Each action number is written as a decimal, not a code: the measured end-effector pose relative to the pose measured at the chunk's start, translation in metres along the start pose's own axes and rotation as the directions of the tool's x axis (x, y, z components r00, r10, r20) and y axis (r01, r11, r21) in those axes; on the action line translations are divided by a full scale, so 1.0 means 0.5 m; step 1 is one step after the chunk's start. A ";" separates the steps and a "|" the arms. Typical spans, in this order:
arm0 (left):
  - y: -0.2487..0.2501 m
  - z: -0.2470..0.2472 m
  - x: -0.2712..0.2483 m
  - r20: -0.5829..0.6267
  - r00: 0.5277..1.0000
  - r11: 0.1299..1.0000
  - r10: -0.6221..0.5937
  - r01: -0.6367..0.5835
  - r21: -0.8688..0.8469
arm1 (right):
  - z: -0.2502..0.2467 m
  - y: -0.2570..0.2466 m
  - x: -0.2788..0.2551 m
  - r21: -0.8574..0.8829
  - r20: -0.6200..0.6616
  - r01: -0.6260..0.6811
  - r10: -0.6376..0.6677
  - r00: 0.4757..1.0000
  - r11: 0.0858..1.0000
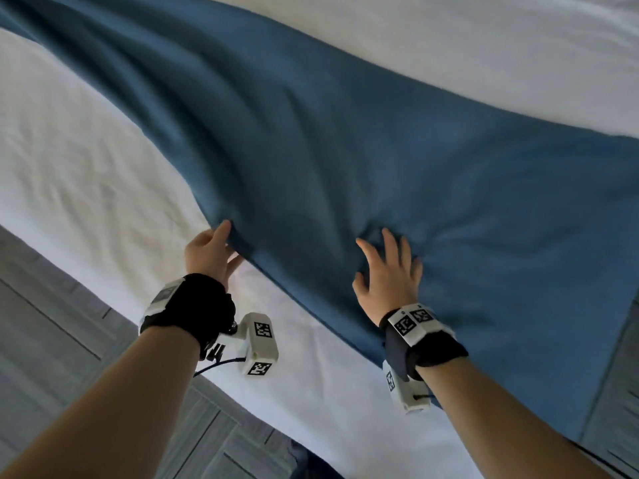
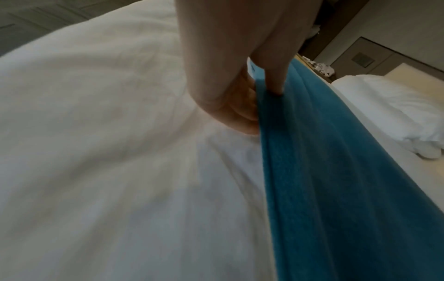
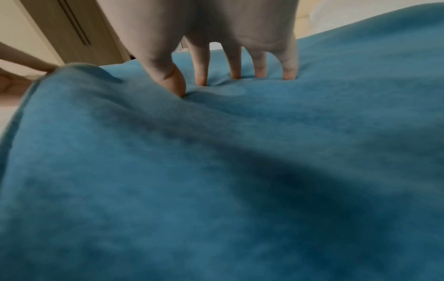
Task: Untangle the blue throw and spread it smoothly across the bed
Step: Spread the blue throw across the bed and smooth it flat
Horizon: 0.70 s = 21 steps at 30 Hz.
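The blue throw [image 1: 345, 150] lies as a broad band across the white bed [image 1: 69, 150], running from the upper left to the lower right, with long soft creases. My left hand [image 1: 221, 248] pinches the throw's near left edge [image 2: 266, 117], thumb on top and fingers curled beneath. My right hand [image 1: 387, 267] rests on the throw [image 3: 216, 171] with fingers spread and straight, and its fingertips [image 3: 236, 73] press into the fabric.
White bedding [image 1: 449, 46] shows beyond the throw. Grey floor [image 1: 52, 323] lies at the lower left beside the bed's near edge. In the left wrist view a white pillow [image 2: 396, 106] and a wall panel [image 2: 360, 59] stand far off.
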<state>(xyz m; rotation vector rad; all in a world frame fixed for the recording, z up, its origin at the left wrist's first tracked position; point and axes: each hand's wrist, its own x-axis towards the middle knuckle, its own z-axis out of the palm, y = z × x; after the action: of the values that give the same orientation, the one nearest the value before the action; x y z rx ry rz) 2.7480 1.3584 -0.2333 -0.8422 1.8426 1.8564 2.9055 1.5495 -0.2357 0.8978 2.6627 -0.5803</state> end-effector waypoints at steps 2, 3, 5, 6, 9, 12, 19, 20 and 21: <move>-0.008 -0.037 0.007 -0.116 0.993 0.997 0.012 -0.003 0.083 | 0.003 -0.024 -0.003 -0.014 0.029 0.001 0.000 1.000 1.000; -0.011 -0.054 0.007 -0.149 0.989 0.994 0.017 0.000 0.111 | 0.002 -0.032 -0.005 -0.025 0.058 0.008 -0.006 0.998 1.000; -0.012 -0.070 0.007 -0.156 0.988 0.988 0.016 0.008 0.156 | -0.005 -0.038 -0.006 -0.044 0.123 0.028 -0.022 0.992 0.999; -0.011 -0.071 0.008 -0.143 0.990 0.984 0.006 0.019 0.175 | -0.011 -0.036 -0.004 -0.050 0.149 0.037 -0.029 0.988 0.998; 0.005 -0.054 0.010 -0.087 0.996 0.980 -0.012 0.029 0.199 | -0.032 -0.029 0.000 -0.058 0.196 0.059 -0.047 0.980 0.997; 0.021 -0.047 0.013 -0.047 0.999 0.972 -0.024 0.034 0.234 | -0.036 -0.041 -0.007 -0.076 0.216 0.062 -0.044 0.976 0.995; 0.059 -0.083 0.049 0.048 0.997 0.993 -0.064 0.058 0.102 | -0.008 -0.138 0.006 -0.049 0.178 0.198 -0.186 0.966 0.979; 0.069 -0.090 0.060 0.064 0.996 0.994 -0.069 0.063 0.091 | -0.004 -0.157 0.015 -0.043 0.176 0.203 -0.192 0.965 0.978; 0.080 -0.096 0.073 0.078 0.995 0.995 -0.069 0.063 0.083 | 0.000 -0.177 0.026 -0.039 0.171 0.200 -0.190 0.967 0.979</move>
<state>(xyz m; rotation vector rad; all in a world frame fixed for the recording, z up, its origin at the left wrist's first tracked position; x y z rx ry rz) 2.7015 1.3037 -0.2249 -0.7799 1.8051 1.7383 2.8402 1.4915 -0.2154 0.5486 2.6160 -0.5931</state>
